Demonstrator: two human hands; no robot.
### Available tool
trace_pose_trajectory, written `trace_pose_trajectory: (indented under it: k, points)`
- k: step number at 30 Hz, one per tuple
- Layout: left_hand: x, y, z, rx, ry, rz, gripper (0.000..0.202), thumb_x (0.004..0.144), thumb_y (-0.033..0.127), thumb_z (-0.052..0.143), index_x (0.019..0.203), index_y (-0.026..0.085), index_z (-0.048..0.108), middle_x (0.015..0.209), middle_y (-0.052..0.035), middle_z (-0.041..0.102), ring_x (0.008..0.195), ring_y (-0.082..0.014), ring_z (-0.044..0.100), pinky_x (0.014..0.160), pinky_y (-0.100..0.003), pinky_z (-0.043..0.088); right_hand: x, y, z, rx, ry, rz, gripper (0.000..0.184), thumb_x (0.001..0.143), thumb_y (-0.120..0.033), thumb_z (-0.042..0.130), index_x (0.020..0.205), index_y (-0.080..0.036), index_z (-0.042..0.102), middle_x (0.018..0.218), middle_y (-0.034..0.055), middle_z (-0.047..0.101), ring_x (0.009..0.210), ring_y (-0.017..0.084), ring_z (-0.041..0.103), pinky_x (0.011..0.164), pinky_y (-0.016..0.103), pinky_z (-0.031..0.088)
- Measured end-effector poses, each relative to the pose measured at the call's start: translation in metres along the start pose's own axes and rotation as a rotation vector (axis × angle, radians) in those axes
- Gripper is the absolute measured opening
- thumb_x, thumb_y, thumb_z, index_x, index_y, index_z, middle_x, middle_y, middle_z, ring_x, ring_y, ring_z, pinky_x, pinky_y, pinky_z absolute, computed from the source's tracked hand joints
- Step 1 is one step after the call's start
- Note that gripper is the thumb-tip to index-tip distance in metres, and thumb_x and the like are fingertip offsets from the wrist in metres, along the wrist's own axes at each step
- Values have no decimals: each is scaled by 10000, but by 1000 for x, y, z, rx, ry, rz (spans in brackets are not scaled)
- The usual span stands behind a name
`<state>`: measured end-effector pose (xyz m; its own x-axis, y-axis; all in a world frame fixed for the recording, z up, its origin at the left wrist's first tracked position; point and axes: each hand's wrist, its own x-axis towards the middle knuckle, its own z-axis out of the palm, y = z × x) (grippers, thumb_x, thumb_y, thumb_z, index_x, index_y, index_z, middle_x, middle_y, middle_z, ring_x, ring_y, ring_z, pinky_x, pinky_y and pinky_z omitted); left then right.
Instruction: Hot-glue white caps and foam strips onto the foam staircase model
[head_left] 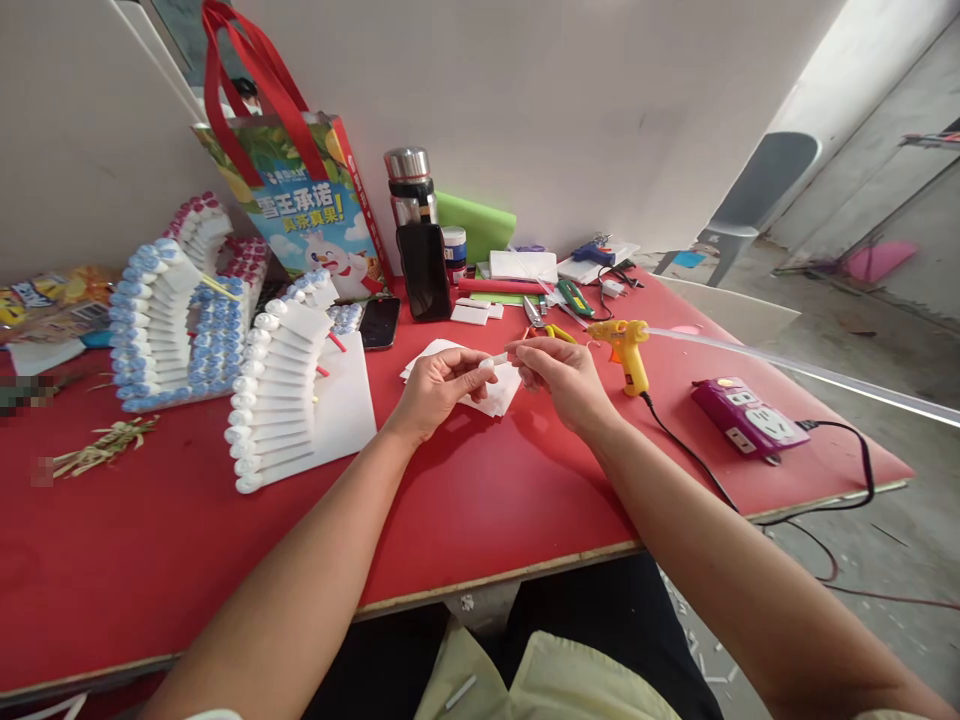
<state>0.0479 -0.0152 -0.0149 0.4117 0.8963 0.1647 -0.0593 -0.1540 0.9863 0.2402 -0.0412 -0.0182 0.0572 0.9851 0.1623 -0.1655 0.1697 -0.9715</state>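
Observation:
Both my hands are raised just above the red table (480,500), fingertips meeting over a small stack of white paper sheets (495,395). My left hand (439,385) and my right hand (562,375) pinch the two ends of a small rolled white paper stick (498,359) between them. A yellow glue gun (626,350) stands just right of my right hand, its black cord trailing toward the table's front edge.
White paper-roll fan model (289,390) sits left of my hands, with a blue-capped one (169,330) behind. A printed tote bag (300,200), steel flask (409,185), black phones (425,270), scissors (551,330), purple power strip (742,415) and grey chair (750,195) surround.

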Motion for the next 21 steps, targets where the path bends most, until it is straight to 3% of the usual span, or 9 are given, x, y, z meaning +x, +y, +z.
trace_pose_trajectory:
  k: [4, 21]
  points:
    - [0, -2, 0, 10, -13, 1, 383, 800, 464, 787, 1010, 145, 762, 826, -57, 700, 642, -132, 587, 653, -285, 502, -1, -4, 4, -35, -16, 20, 199, 777, -317, 704, 852, -146, 773, 552, -22, 530, 545, 108, 414, 554, 284, 338]
    - [0, -4, 0, 45, -20, 11, 369, 798, 463, 789, 992, 150, 775, 791, -53, 679, 648, -137, 593, 629, -275, 513, 0, 1, 5, -82, -13, 13, 192, 743, -283, 697, 838, -136, 776, 646, 2, 616, 578, 104, 450, 552, 274, 356]
